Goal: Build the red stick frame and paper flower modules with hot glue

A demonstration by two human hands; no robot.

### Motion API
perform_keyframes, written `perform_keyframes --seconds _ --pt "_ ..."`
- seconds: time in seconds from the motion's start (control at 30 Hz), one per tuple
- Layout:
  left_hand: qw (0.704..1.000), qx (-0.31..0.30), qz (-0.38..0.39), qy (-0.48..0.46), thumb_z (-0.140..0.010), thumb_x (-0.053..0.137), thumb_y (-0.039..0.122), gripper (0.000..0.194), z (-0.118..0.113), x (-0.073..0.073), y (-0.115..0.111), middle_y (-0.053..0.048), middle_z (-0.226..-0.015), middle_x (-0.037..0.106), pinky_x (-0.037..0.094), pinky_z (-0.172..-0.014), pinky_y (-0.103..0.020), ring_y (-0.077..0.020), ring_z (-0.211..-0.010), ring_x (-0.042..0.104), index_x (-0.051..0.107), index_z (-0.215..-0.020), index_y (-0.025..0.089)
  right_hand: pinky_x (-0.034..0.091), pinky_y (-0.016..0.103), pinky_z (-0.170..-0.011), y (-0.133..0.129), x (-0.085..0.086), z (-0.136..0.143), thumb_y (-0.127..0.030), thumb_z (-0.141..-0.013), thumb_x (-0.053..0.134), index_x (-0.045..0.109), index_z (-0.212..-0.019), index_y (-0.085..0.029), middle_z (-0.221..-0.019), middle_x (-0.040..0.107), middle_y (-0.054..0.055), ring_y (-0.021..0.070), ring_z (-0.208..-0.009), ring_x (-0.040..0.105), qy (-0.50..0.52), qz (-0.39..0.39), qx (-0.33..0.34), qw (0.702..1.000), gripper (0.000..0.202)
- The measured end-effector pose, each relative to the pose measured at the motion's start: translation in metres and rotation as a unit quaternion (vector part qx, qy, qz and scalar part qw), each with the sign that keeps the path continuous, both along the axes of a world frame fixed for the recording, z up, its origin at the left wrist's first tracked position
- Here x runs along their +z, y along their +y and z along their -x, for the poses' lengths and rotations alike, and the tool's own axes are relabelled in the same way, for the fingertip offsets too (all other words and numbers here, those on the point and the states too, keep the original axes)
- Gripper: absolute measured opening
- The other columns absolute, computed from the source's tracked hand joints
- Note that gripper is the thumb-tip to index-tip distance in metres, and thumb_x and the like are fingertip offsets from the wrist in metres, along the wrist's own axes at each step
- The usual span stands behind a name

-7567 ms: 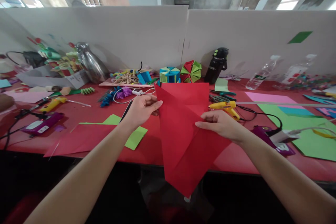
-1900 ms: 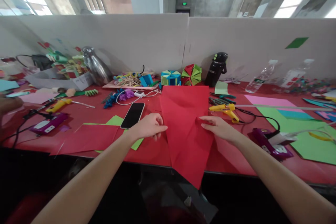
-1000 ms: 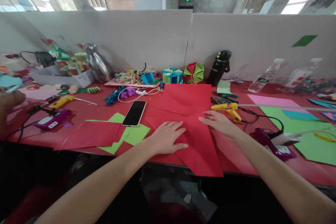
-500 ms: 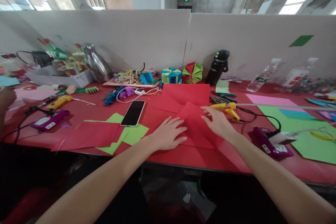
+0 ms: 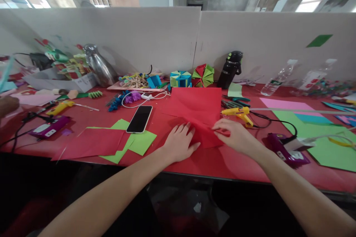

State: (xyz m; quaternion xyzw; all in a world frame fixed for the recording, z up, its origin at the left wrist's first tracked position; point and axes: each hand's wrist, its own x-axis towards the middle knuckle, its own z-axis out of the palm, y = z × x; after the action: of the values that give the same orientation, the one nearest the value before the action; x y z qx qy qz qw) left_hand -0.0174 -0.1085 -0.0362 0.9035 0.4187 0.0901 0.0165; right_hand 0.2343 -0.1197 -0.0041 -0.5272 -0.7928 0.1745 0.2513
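A sheet of red paper (image 5: 205, 135) lies in front of me on the red table, its right part lifted and bent. My left hand (image 5: 180, 143) rests flat on the left side of this sheet, fingers spread. At the sheet's right edge, my right hand (image 5: 235, 134) is closed in a pinch, with the paper between thumb and fingers. Another red sheet (image 5: 196, 100) lies just behind, partly covered by the front one. A yellow glue gun (image 5: 236, 111) is close beyond my right hand.
Left of my hands lie a phone (image 5: 139, 119), green paper (image 5: 143, 142) and more red paper (image 5: 97, 141). A purple power strip (image 5: 286, 152) and its cables are on the right. A black bottle (image 5: 230, 69) stands by the partition. Another person's hand (image 5: 8, 105) shows at far left.
My right hand has closed on the sheet's right edge and bent it up. The sheet's raised far corner has come down toward me. My left hand stays on the paper, shifted slightly.
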Motion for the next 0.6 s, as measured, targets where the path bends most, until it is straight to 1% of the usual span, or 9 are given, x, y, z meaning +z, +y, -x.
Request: perform_keyframes --seconds 0.07,0.13,0.2,0.3,0.37,0.43,0.5,0.53,0.6 --pt "0.999 -0.024 -0.030 -0.002 -0.098 0.038 0.050 0.052 0.000 0.000 0.000 -0.017 -0.130 0.060 0.040 -0.101 -0.046 -0.0330 -0.121 0.054 0.059 -0.128 0.013 0.048 0.043 -0.102 -0.007 -0.001 0.009 -0.018 -0.084 0.054 0.072 -0.106 -0.027 -0.121 0.068 0.005 0.0253 -0.112 0.064 -0.001 0.000 0.057 0.998 0.030" --pt "0.997 -0.062 -0.053 -0.001 -0.099 0.039 0.040 0.039 0.001 0.001 -0.001 -0.014 -0.112 0.066 0.045 -0.090 -0.041 -0.0289 -0.105 0.061 0.065 -0.111 0.014 0.043 0.045 -0.109 -0.013 -0.004 0.012 -0.021 -0.085 0.057 0.068 -0.119 -0.029 -0.134 0.062 0.004 0.0260 -0.125 0.057 -0.017 0.019 0.080 0.996 0.036" --pt "0.993 -0.101 -0.068 0.001 -0.101 0.035 0.031 0.036 0.002 0.004 -0.004 -0.011 -0.098 0.068 0.046 -0.080 -0.037 -0.0250 -0.093 0.064 0.067 -0.098 0.015 0.040 0.047 -0.112 -0.018 -0.007 0.010 -0.029 -0.088 0.059 0.064 -0.127 -0.031 -0.141 0.057 0.004 0.0273 -0.132 0.051 -0.037 0.047 0.092 0.994 0.040" --pt "0.988 -0.136 -0.072 -0.010 -0.101 0.032 0.032 0.039 0.001 0.014 -0.009 -0.010 -0.090 0.067 0.046 -0.074 -0.035 -0.0227 -0.086 0.063 0.066 -0.092 0.016 0.038 0.047 -0.114 -0.023 -0.010 0.006 -0.038 -0.088 0.062 0.062 -0.132 -0.032 -0.148 0.051 0.003 0.0288 -0.137 0.045 -0.051 0.073 0.111 0.990 0.044" --pt "0.989 -0.128 -0.065 -0.029 -0.101 0.031 0.034 0.039 0.002 0.021 -0.006 -0.011 -0.101 0.068 0.047 -0.081 -0.036 -0.0240 -0.095 0.062 0.066 -0.101 0.016 0.036 0.047 -0.115 -0.027 -0.011 0.006 -0.042 -0.086 0.064 0.062 -0.132 -0.032 -0.150 0.048 0.003 0.0297 -0.139 0.044 -0.055 0.083 0.117 0.988 0.047" --pt "0.992 -0.102 -0.053 -0.044 -0.101 0.032 0.036 0.040 0.004 0.024 0.003 -0.014 -0.126 0.062 0.043 -0.097 -0.040 -0.0265 -0.115 0.057 0.061 -0.120 0.015 0.033 0.048 -0.116 -0.029 -0.010 0.007 -0.046 -0.085 0.065 0.063 -0.131 -0.031 -0.151 0.047 0.004 0.0306 -0.140 0.042 -0.059 0.094 0.120 0.987 0.049" --pt "0.994 -0.098 -0.025 -0.031 -0.100 0.036 0.041 0.048 0.009 0.021 0.015 -0.015 -0.150 0.044 0.031 -0.113 -0.044 -0.0289 -0.138 0.040 0.049 -0.138 0.015 0.034 0.048 -0.116 -0.028 -0.010 0.009 -0.047 -0.086 0.064 0.066 -0.128 -0.031 -0.150 0.049 0.005 0.0303 -0.139 0.043 -0.054 0.099 0.126 0.986 0.045" --pt "0.995 -0.100 -0.005 -0.017 -0.099 0.037 0.045 0.053 0.012 0.018 0.021 -0.014 -0.155 0.038 0.024 -0.117 -0.048 -0.0299 -0.144 0.031 0.044 -0.143 0.016 0.035 0.048 -0.115 -0.027 -0.010 0.010 -0.046 -0.087 0.062 0.068 -0.124 -0.031 -0.148 0.050 0.004 0.0296 -0.137 0.045 -0.042 0.096 0.126 0.987 0.040" --pt "0.995 -0.096 0.032 0.004 -0.099 0.036 0.051 0.059 0.017 0.011 0.029 -0.012 -0.158 0.033 0.015 -0.119 -0.052 -0.0297 -0.148 0.023 0.039 -0.148 0.019 0.040 0.046 -0.111 -0.022 -0.010 0.009 -0.041 -0.091 0.057 0.071 -0.117 -0.031 -0.141 0.058 0.004 0.0274 -0.130 0.053 0.005 0.071 0.100 0.992 0.031"
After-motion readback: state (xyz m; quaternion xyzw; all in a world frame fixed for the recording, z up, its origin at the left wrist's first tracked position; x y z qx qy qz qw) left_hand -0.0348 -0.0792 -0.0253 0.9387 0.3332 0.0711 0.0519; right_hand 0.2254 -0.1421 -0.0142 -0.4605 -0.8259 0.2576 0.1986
